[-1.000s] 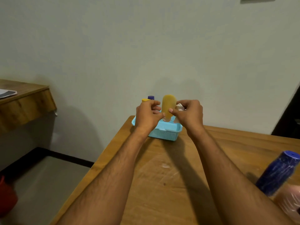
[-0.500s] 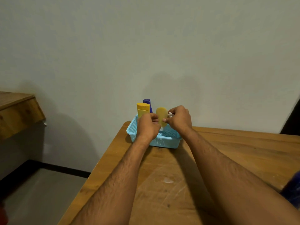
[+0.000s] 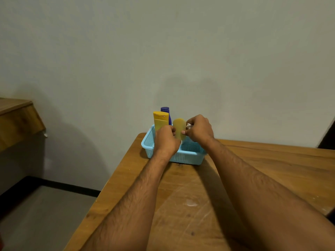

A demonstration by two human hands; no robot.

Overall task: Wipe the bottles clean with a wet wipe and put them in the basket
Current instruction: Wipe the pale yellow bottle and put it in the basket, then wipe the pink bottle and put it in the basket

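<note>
Standing at the far left corner of the table (image 3: 272, 178), a blue basket (image 3: 188, 157) is seen with its perforated near wall facing the viewer. At the far left of the scene, a second wooden surface (image 3: 16, 120) is set against the wall, well apart from the table.

Inside the basket, a yellow tube (image 3: 160, 120) is placed upright at the left side. A purple bottle (image 3: 165, 111) is positioned just behind it, against the far wall of the basket; only its cap and upper body are visible.

The left hand (image 3: 166, 140) is held over the left part of the basket, partly hiding the lower end of the tube. Its fingers are curled together and closed on the lower left edge of an amber bottle (image 3: 179, 128).

The amber bottle is held upright between the two hands, above the middle of the basket, with its rounded end up. A small white part is visible at its lower end, beside the left hand. Whether the bottle touches the basket floor cannot be determined.

The right hand (image 3: 200, 131) is held to the right of the amber bottle. Its thumb and fingers are pinched on the right edge of the bottle. A white wipe (image 3: 188, 126) is clamped in the same hand, showing only as a small patch above the fingers.

A pale smear (image 3: 190, 203) is visible on the tabletop nearer the viewer, between the forearms.
</note>
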